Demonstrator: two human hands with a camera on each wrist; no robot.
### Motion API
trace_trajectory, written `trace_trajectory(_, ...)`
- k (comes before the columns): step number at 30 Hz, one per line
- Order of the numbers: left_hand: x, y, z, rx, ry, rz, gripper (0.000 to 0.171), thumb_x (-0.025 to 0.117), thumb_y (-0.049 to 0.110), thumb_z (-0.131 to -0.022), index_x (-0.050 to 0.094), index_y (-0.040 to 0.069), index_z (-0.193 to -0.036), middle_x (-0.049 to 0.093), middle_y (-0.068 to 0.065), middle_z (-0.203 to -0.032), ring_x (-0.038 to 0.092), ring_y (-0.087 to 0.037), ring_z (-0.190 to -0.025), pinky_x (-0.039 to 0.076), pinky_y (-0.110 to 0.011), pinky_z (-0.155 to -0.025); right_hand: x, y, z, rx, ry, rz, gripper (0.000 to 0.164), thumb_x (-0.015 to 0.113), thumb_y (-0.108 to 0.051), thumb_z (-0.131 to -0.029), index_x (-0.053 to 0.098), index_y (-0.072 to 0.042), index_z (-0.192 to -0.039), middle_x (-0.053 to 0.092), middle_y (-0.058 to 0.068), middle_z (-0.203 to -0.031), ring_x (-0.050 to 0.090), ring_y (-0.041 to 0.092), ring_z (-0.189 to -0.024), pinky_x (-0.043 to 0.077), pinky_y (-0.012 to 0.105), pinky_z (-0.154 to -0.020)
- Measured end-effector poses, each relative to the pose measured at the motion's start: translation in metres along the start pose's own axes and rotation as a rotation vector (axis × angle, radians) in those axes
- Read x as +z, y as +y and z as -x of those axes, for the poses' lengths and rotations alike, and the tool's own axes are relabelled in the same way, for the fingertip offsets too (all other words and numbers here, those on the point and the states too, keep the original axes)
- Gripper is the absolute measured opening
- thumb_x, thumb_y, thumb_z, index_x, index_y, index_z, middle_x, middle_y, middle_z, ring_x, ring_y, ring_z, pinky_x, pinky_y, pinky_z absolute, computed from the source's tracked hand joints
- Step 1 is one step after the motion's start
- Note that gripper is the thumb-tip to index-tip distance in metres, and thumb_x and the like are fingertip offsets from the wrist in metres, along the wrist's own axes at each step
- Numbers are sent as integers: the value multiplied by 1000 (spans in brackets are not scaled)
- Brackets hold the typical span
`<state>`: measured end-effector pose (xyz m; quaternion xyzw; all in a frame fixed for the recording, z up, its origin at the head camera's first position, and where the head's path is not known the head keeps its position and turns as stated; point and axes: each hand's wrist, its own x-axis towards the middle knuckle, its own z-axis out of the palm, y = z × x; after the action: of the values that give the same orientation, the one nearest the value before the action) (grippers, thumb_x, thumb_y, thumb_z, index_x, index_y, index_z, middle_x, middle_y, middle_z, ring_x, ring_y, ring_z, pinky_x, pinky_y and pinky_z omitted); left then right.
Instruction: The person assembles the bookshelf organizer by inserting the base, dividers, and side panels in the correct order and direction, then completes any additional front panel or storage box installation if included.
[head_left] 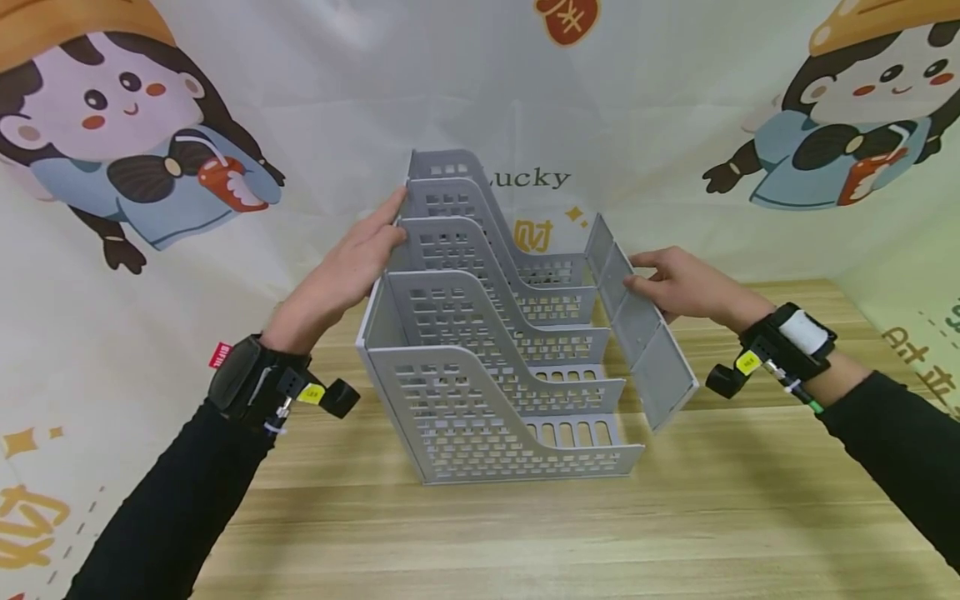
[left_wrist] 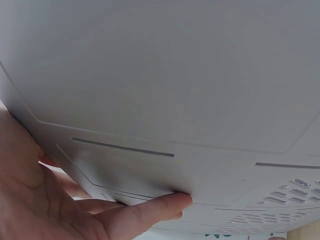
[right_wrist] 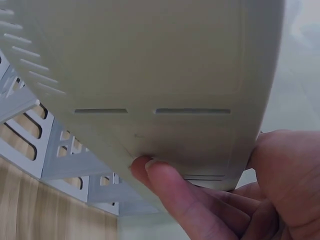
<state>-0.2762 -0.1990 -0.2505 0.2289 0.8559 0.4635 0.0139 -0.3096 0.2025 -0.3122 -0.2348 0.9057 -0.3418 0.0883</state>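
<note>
A grey plastic file rack (head_left: 450,375) with several perforated, sloping dividers stands on the table. On its tall left side, my left hand (head_left: 352,258) presses against the back wall (left_wrist: 165,75), fingers extended along the smooth outer face. My right hand (head_left: 686,283) pinches a long, slotted grey panel (head_left: 652,358) beside the rack's low right end. This panel leans outward, with a gap between its near end and the dividers. In the right wrist view, fingertips (right_wrist: 155,170) of the right hand lie against the panel's face, near the slots.
The rack rests on a light wood table (head_left: 525,542). Behind it hangs a pale printed backdrop (head_left: 360,75) with cartoon figures and lettering. Black camera straps (head_left: 247,383) are around both wrists.
</note>
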Motion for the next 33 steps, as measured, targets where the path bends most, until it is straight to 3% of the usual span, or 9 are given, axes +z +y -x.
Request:
trace_trajectory(5, 0, 0, 0, -4, 4, -3, 66, 30, 18, -105, 0, 13, -164, 2, -1, -169, 4, -12, -150, 18, -45, -117, 1, -3, -3, -5, -9, 2, 53, 48, -13, -108, 33, 16, -149, 61, 37, -121, 72, 36, -89, 60, 41, -61)
trace_trajectory(10, 0, 1, 0, 3, 1, 0, 66, 29, 18, -105, 0, 13, -164, 2, -2, -169, 3, -14, -150, 13, -44, -119, 2, -7, -5, -8, -31, -14, 53, 47, -13, -108, 33, 17, -149, 62, 37, -120, 73, 37, -88, 60, 41, -61)
trace_trajectory(19, 0, 1, 0, 1, -2, 7, 65, 29, 19, -105, 1, 15, -164, 3, -1, -169, 8, -17, -150, 24, -47, -111, 1, -13, -6, 0, -59, 16, 52, 47, -10, -108, 32, 18, -149, 65, 36, -114, 73, 35, -84, 60, 40, -60)
trace_trajectory(21, 0, 1, 0, -4, 0, 4, 65, 29, 19, -105, 1, 16, -164, 3, -1, -169, 13, -19, -148, 33, -44, -104, 0, -13, -6, 3, -60, 28, 53, 47, -10, -108, 31, 19, -149, 64, 37, -115, 73, 36, -84, 60, 40, -59)
trace_trajectory(23, 0, 0, 0, -10, 3, -3, 65, 29, 20, -105, 1, 16, -164, 4, -1, -169, 19, -22, -146, 44, -39, -85, 0, -13, -6, 6, -60, 37, 53, 47, -10, -108, 30, 20, -148, 63, 38, -116, 73, 37, -85, 60, 40, -59)
trace_trajectory(25, 0, -1, 0, -16, 5, -9, 65, 29, 20, -105, 2, 18, -164, 5, 0, -169, 24, -23, -142, 42, -36, -64, 0, -13, -6, 11, -60, 39, 54, 47, -11, -108, 29, 20, -148, 63, 38, -116, 73, 37, -85, 60, 40, -59)
trace_trajectory(26, 0, -1, 0, -16, 6, -10, 65, 29, 20, -105, 2, 18, -164, 5, 0, -169, 25, -23, -141, 40, -34, -61, 0, -13, -6, 12, -60, 39, 54, 47, -10, -108, 29, 20, -148, 63, 38, -116, 73, 37, -85, 60, 40, -59)
trace_trajectory(32, 0, -1, -1, -8, 2, -8, 66, 29, 20, -105, 2, 18, -165, 6, 1, -169, 22, -22, -143, 43, -34, -71, 0, -12, -6, 4, -53, 58, 53, 46, -10, -107, 30, 20, -148, 62, 39, -118, 73, 39, -87, 60, 41, -59)
trace_trajectory(33, -1, -1, -1, -8, 3, -7, 66, 29, 20, -105, 2, 18, -165, 6, 0, -169, 23, -22, -142, 43, -35, -65, 0, -13, -6, 3, -52, 61, 53, 46, -10, -107, 31, 20, -148, 62, 39, -118, 73, 39, -87, 60, 42, -59)
